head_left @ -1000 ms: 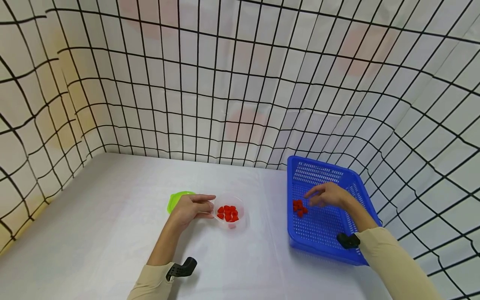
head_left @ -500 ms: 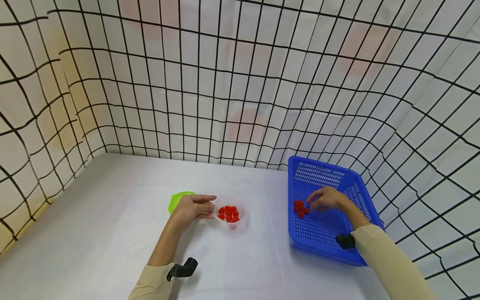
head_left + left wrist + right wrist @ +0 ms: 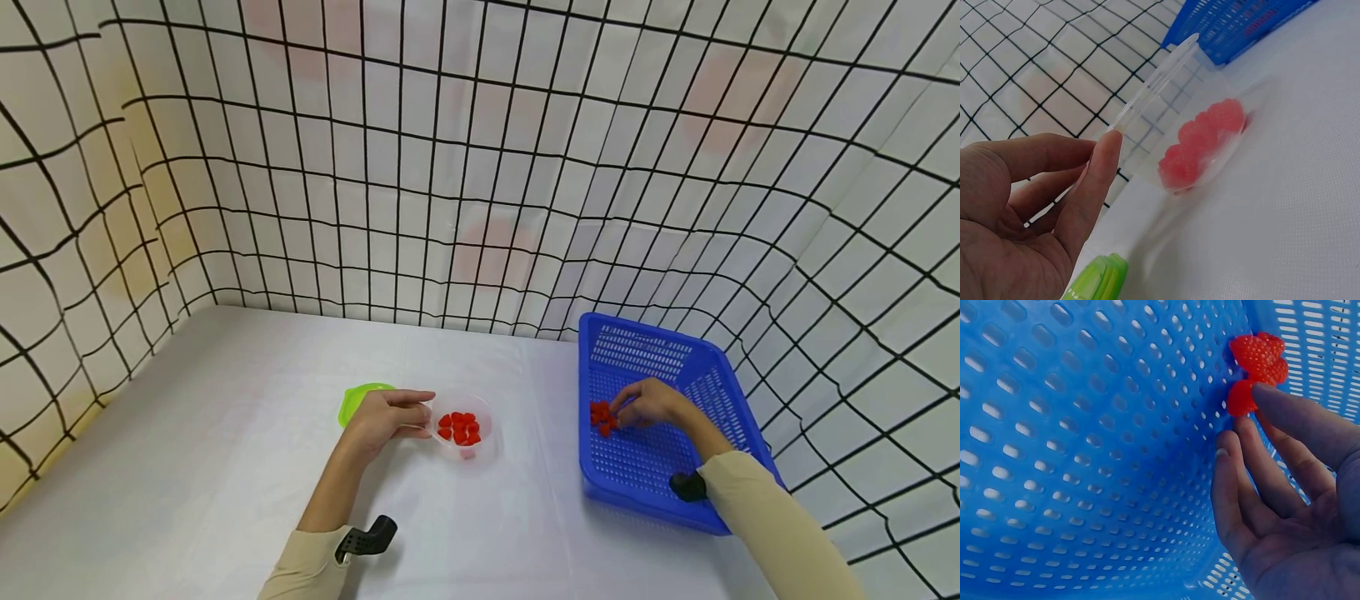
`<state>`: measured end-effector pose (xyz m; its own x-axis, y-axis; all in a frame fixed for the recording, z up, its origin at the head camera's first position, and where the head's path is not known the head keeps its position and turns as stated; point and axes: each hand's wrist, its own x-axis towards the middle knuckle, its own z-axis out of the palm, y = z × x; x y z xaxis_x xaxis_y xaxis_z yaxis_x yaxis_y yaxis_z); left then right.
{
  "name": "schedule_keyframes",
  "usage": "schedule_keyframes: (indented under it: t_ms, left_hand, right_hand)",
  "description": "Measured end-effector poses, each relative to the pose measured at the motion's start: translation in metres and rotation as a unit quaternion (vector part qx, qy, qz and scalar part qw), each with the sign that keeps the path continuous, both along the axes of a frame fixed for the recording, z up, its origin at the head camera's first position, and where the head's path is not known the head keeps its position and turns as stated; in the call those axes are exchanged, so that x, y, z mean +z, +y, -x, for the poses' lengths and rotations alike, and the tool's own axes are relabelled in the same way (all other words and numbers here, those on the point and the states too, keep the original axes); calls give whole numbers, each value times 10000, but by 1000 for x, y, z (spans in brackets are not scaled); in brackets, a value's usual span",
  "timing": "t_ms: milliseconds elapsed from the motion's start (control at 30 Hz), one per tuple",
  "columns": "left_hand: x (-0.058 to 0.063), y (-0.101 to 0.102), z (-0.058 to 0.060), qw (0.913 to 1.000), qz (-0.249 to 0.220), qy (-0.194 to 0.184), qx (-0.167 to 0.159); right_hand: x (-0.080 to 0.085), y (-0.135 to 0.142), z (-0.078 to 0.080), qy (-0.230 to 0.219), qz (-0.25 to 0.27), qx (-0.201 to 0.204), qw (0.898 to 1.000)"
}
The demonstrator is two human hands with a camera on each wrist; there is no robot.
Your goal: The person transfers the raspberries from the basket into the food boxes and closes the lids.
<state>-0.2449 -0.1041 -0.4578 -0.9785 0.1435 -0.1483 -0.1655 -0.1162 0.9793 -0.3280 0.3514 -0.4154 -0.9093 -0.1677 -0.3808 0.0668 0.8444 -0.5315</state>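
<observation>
My left hand (image 3: 385, 419) pinches the rim of a clear plastic bowl (image 3: 1147, 134) between thumb and fingers. Several red strawberry-shaped pieces (image 3: 459, 427) lie inside it. Right beside that hand is a bright green lid (image 3: 360, 402), partly covered by it in the head view. Inside the blue basket (image 3: 637, 500), my right hand (image 3: 651, 403) reaches to a small cluster of red strawberry-shaped pieces (image 3: 1260, 356). Its thumb and fingertips close around the nearest strawberry-shaped piece (image 3: 1241, 399), which still sits against the others; the contact is partly hidden by the thumb.
A white cloth-covered table (image 3: 247, 400) lies under everything. Black wire mesh (image 3: 465, 179) over white sheeting rises behind and at both sides. The basket's tall perforated walls surround my right hand, close to the mesh at the right.
My right hand has moved left and slightly down in the basket, and its fingertips now meet the red pieces. My left hand stays on the bowl's rim.
</observation>
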Motion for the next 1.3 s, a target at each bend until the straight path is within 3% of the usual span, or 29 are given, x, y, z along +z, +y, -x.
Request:
schedule_keyframes:
  t_ms: [767,1100,1300]
  left_hand:
    - [-2,1,2,10000,3,30,27]
    - [-1,1,2,10000,60,45,58]
    - [-2,1,2,9999,83,54,42]
  right_hand:
    - [1,-1,-2,87,81,-12,9999]
    - [28,-3,-10,156,410,-74,9990]
    - [48,-10,-11,359,631,149,9973]
